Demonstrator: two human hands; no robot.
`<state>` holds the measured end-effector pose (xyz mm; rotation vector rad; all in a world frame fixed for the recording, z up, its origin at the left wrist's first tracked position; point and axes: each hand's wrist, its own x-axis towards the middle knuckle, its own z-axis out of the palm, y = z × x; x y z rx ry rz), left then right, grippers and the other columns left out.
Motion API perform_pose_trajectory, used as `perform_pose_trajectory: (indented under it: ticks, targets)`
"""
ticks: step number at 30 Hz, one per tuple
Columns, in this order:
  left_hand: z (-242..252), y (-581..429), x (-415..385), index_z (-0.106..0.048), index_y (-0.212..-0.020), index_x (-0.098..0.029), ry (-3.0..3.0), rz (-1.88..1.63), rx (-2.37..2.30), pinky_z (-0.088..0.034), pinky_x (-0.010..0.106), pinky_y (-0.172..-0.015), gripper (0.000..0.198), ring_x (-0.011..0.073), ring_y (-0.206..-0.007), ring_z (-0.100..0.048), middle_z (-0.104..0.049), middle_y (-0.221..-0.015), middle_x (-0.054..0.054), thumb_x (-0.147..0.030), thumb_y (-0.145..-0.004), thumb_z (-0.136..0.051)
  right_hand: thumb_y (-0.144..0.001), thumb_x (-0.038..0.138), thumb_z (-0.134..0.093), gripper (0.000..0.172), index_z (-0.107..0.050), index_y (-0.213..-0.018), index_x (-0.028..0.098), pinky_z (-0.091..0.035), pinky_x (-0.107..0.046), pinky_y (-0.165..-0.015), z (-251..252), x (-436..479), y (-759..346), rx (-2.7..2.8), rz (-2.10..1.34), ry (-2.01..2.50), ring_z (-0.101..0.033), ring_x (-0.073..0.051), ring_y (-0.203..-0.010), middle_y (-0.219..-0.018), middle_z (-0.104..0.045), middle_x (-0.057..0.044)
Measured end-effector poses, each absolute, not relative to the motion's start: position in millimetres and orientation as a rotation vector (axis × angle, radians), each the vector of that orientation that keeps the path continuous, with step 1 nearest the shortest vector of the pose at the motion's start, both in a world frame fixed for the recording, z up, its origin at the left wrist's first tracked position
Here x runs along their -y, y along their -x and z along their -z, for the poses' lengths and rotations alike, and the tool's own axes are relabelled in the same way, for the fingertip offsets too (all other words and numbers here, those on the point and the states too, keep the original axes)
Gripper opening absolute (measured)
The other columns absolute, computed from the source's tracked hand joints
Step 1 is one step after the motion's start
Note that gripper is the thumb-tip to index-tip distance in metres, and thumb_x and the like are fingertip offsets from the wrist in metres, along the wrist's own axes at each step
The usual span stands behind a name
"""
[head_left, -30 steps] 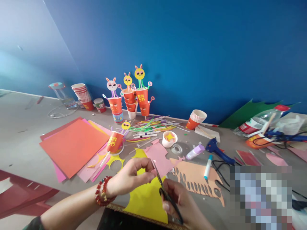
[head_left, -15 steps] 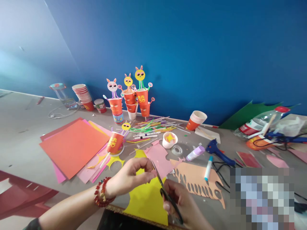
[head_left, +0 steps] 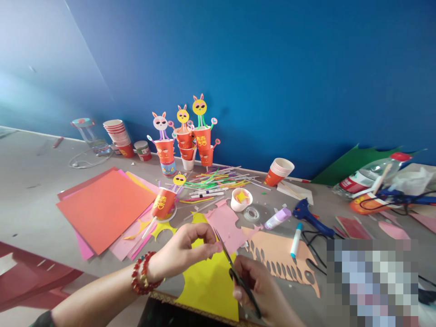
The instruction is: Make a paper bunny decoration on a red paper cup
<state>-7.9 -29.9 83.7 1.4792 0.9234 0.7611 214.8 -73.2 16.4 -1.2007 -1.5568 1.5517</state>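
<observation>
My left hand point(head_left: 185, 250), with a red bead bracelet on its wrist, is closed in a pinch on a small pink paper piece point(head_left: 217, 245) at its fingertips. My right hand point(head_left: 264, 290) grips black scissors point(head_left: 235, 272), whose blades point up toward that pink piece. Both hands hover above a yellow paper sheet point(head_left: 207, 284) at the table's near edge. A larger pink cut sheet point(head_left: 226, 225) lies just behind the hands.
Orange paper sheets point(head_left: 104, 206) lie left. Decorated orange cups with bunny faces point(head_left: 184, 141) stand at the back, with straws point(head_left: 213, 179), cup stacks point(head_left: 279, 170), a glue gun point(head_left: 308, 213), a glue stick point(head_left: 295, 236), tape point(head_left: 251, 212) and a peach cut-out sheet point(head_left: 282, 259).
Both hands and the scissors have stayed almost in place; they sit slightly lower in view as the camera drifted a little.
</observation>
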Motion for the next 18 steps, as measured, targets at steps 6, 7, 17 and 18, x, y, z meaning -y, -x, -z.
perform_pose_trajectory:
  ticks: [6, 7, 17, 18]
  targets:
    - [-84.9, 8.9, 30.6, -0.062, -0.075, -0.015, -1.456, -0.779, -0.926, -0.043, 0.023, -0.065, 0.027, 0.0117, -0.068, -0.052, -0.060, -0.073, 0.000, -0.038, -0.087, -0.069, -0.057, 0.074, -0.077, 0.064, -0.039, -0.063, 0.023, -0.016, -0.025, -0.047, -10.0, 72.8, -217.7, 1.560, -1.555, 1.219, -0.026, -0.009, -0.051, -0.055, -0.034, 0.008]
    - [-85.2, 8.9, 30.7, -0.061, -0.075, -0.015, -1.460, -0.780, -0.927, -0.043, 0.023, -0.065, 0.026, 0.0117, -0.068, -0.052, -0.060, -0.073, 0.000, -0.037, -0.087, -0.069, -0.058, 0.074, -0.076, 0.064, -0.039, -0.063, 0.023, -0.016, -0.025, -0.047, -9.6, 72.5, -218.0, 1.570, -1.546, 1.219, -0.026, -0.009, -0.051, -0.055, -0.034, 0.008]
    - [-86.7, 9.2, 29.7, -0.064, -0.077, -0.015, -1.442, -0.786, -0.917, -0.044, 0.023, -0.064, 0.021, 0.0125, -0.069, -0.055, -0.064, -0.076, 0.002, -0.033, -0.086, -0.068, -0.059, 0.082, -0.068, 0.067, -0.037, -0.062, 0.023, -0.015, -0.025, -0.047, -13.4, 72.0, -217.1, 1.599, -1.513, 1.225, -0.024, -0.009, -0.051, -0.055, -0.033, 0.007]
    - [-86.5, 9.4, 29.8, -0.064, -0.078, -0.015, -1.437, -0.790, -0.911, -0.044, 0.023, -0.064, 0.020, 0.0129, -0.070, -0.055, -0.065, -0.077, 0.003, -0.033, -0.086, -0.067, -0.060, 0.082, -0.068, 0.066, -0.037, -0.062, 0.023, -0.015, -0.025, -0.047, -13.8, 72.0, -217.2, 1.600, -1.508, 1.220, -0.024, -0.009, -0.051, -0.055, -0.033, 0.007]
